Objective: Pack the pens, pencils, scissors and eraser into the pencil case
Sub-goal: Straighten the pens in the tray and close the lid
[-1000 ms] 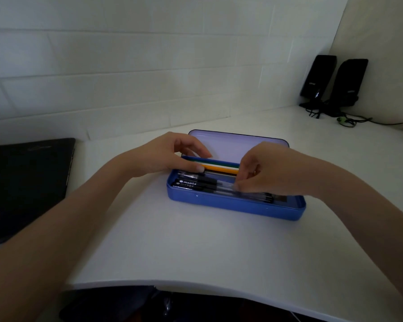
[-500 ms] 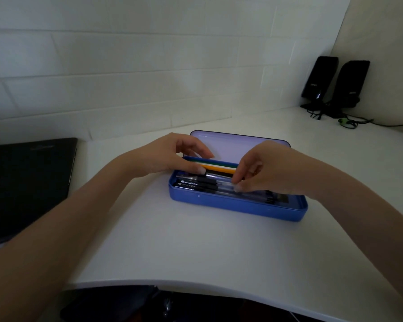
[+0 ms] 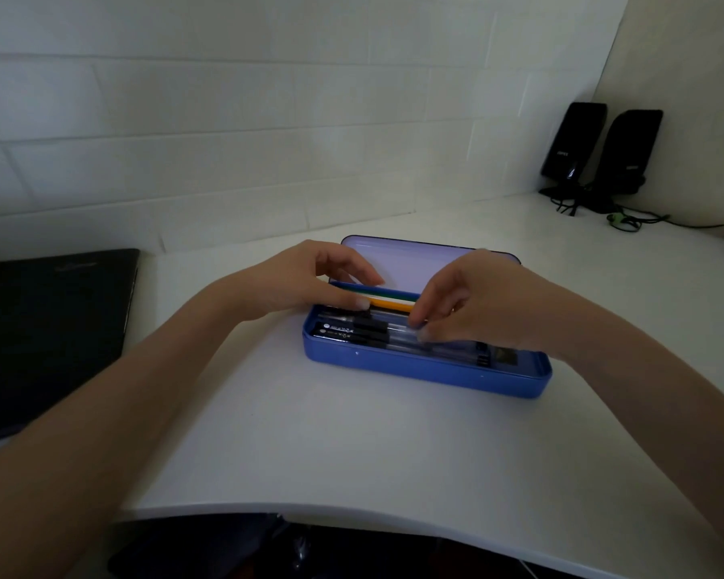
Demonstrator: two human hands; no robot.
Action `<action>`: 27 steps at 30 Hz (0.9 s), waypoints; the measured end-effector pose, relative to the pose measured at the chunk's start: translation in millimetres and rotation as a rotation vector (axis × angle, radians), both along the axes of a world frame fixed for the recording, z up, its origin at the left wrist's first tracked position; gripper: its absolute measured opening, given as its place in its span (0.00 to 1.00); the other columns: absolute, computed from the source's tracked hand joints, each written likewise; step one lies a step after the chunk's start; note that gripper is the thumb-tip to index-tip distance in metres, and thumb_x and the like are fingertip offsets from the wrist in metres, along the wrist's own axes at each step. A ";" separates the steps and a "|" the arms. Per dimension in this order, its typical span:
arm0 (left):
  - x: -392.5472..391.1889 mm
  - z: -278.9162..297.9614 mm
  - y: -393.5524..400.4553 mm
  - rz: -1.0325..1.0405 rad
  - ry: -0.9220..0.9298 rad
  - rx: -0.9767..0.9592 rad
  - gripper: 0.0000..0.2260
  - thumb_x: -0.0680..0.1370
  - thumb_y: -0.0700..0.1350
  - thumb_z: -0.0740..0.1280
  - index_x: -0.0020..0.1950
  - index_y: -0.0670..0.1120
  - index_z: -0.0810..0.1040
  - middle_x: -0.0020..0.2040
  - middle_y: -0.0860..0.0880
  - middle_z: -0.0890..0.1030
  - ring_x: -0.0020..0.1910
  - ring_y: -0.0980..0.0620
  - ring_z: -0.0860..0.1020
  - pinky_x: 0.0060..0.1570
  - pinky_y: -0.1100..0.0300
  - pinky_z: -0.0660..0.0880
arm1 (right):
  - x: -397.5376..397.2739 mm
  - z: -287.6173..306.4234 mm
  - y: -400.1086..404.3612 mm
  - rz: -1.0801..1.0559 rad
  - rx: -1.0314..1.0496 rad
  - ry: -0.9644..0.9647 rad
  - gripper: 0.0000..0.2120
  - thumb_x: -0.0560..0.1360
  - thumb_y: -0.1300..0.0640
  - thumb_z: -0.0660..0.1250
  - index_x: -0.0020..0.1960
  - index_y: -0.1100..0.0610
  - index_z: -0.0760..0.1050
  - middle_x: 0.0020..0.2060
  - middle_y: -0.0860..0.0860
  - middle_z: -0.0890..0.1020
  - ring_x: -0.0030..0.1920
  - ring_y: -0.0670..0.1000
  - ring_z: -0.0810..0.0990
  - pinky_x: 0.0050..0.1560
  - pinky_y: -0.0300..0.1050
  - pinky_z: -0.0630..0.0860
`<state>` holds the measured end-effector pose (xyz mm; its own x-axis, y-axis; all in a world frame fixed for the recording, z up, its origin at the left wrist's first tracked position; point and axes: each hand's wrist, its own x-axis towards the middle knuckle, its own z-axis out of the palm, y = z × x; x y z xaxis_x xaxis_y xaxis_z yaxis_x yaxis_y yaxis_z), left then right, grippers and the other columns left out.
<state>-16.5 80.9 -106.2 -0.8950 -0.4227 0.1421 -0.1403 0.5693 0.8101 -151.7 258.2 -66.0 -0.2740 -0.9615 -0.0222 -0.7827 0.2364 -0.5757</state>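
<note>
Desk surface, a wide white table point(image 3: 352, 445), carries everything; its curved near edge lies below the forearms, with much free white area in front of the case and to its right. At the left edge lies a closed black laptop point(image 3: 47, 328), and two black upright speakers point(image 3: 602, 152) stand in the far right corner, well apart from the case. In the middle sits the blue metal pencil case point(image 3: 427, 365), lid open toward the wall. Inside it lie black-capped clear pens point(image 3: 364, 332) near the front wall, and behind them coloured pencils point(image 3: 387, 296), green and orange.

Compared with half a second ago, little has changed: the right hand's fingers are a bit more raised. The left hand point(image 3: 302, 282) rests its thumb on the pencils, fingers loosely curled. The right hand point(image 3: 477, 302) touches the pens with its fingertips; whether it pinches one I cannot tell.
</note>
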 end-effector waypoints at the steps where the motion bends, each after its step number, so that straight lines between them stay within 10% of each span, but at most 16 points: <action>1: -0.2 -0.1 -0.1 -0.005 0.005 0.013 0.11 0.69 0.38 0.74 0.49 0.49 0.82 0.44 0.58 0.83 0.49 0.54 0.78 0.53 0.64 0.74 | -0.5 -0.3 0.1 0.000 -0.002 0.002 0.04 0.66 0.58 0.75 0.40 0.50 0.84 0.38 0.52 0.86 0.36 0.48 0.78 0.39 0.36 0.74; 27: -0.3 -0.7 -0.8 -0.028 0.022 0.076 0.12 0.71 0.34 0.72 0.49 0.48 0.81 0.47 0.56 0.83 0.51 0.55 0.78 0.53 0.67 0.74 | -4.7 -10.6 -5.5 0.090 -0.027 -0.087 0.04 0.67 0.59 0.75 0.41 0.53 0.84 0.36 0.60 0.83 0.33 0.48 0.74 0.39 0.39 0.70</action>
